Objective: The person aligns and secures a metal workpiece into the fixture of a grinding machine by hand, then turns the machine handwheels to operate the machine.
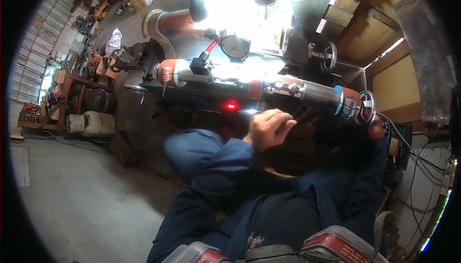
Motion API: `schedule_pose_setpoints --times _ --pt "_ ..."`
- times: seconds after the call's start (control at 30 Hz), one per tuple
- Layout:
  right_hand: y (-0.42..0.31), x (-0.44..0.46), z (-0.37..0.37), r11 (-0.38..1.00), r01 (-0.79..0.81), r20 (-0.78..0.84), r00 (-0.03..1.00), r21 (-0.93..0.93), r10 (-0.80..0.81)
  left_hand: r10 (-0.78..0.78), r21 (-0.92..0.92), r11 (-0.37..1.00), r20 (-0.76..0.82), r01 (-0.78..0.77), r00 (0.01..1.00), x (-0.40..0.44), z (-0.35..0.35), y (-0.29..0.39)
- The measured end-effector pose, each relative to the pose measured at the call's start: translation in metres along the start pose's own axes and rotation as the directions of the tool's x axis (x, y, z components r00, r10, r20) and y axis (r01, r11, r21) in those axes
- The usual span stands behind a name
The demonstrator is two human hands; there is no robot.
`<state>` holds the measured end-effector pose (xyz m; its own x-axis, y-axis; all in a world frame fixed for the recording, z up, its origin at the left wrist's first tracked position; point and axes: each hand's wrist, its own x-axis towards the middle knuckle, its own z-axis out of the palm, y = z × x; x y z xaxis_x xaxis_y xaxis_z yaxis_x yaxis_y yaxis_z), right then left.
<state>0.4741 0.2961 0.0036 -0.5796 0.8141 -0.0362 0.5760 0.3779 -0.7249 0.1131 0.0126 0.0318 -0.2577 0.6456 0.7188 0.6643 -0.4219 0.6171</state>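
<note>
My right hand is at the far right, its fingers closed on the rim of a metal handwheel. The handwheel sits at the right end of a horizontal machine shaft with a blue ring beside an orange collar. My left hand hovers below the middle of the shaft, apart from it. Its fingers are loosely curled inward, and nothing shows in them. A round dial gauge stands above the shaft, beside a red-handled piece. A small red light glows left of my left hand.
Strong lamp glare whitens the machine's upper middle. A second handwheel is at the back right and another at the left. An orange collar surrounds the shaft's left part. Wooden panels and cables stand at right.
</note>
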Motion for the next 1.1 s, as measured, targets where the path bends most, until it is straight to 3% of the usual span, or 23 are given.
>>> schedule_pose_setpoints --times 0.2,0.23,0.27,0.33,0.47,0.57,0.6,0.67,0.77,0.83,0.9,1.1 --pt "-0.012 -0.019 -0.015 0.979 -0.034 -0.078 0.997 -0.201 0.018 0.007 -0.003 1.0 -0.003 -0.007 1.0 0.0 0.001 -0.002" --pt "-0.028 -0.023 -0.019 0.96 -0.048 -0.125 0.992 -0.274 0.013 -0.001 0.001 1.0 0.007 0.001 1.0 -0.001 0.0 -0.001" --pt "-0.046 -0.029 -0.023 0.928 -0.056 -0.271 0.961 -0.368 -0.05 -0.009 0.005 1.0 0.017 0.009 1.0 -0.001 -0.001 0.0" --pt "-0.107 -0.033 -0.034 0.915 -0.011 -0.452 0.872 -0.403 -0.189 -0.01 0.006 1.0 0.031 0.01 0.999 -0.002 0.001 0.0" --pt "-0.239 -0.023 -0.029 0.962 0.199 -0.325 0.912 -0.186 -0.251 0.035 -0.004 0.999 0.081 -0.035 0.996 -0.003 0.012 0.0" --pt "-0.285 -0.004 0.0 0.939 0.318 -0.093 0.939 -0.13 -0.33 0.045 -0.004 0.999 0.122 -0.045 0.991 -0.003 0.015 0.001" --pt "-0.285 -0.003 0.001 0.932 0.329 -0.177 0.918 -0.156 -0.354 0.043 -0.001 0.999 0.134 -0.043 0.99 -0.003 0.014 0.0" --pt "-0.283 0.002 0.007 0.914 0.351 -0.332 0.854 -0.205 -0.402 0.046 0.01 0.999 0.092 -0.047 0.995 -0.003 0.009 -0.002" --pt "-0.222 -0.004 -0.013 0.958 0.126 -0.488 0.839 -0.256 -0.241 0.034 0.004 0.999 0.017 -0.034 0.999 -0.003 -0.001 -0.004" --pt "-0.133 -0.007 -0.03 0.911 -0.025 -0.419 0.893 -0.411 -0.165 0.034 -0.018 0.999 -0.019 -0.034 0.999 0.0 -0.008 -0.003" --pt "-0.035 -0.021 -0.042 0.987 -0.01 -0.133 0.991 -0.159 -0.011 0.038 -0.05 0.998 -0.039 -0.04 0.999 0.001 -0.011 0.0" --pt "-0.011 -0.027 -0.013 0.958 -0.089 -0.105 0.993 -0.272 0.062 0.045 -0.03 0.999 -0.009 -0.045 0.999 0.002 -0.009 0.004"
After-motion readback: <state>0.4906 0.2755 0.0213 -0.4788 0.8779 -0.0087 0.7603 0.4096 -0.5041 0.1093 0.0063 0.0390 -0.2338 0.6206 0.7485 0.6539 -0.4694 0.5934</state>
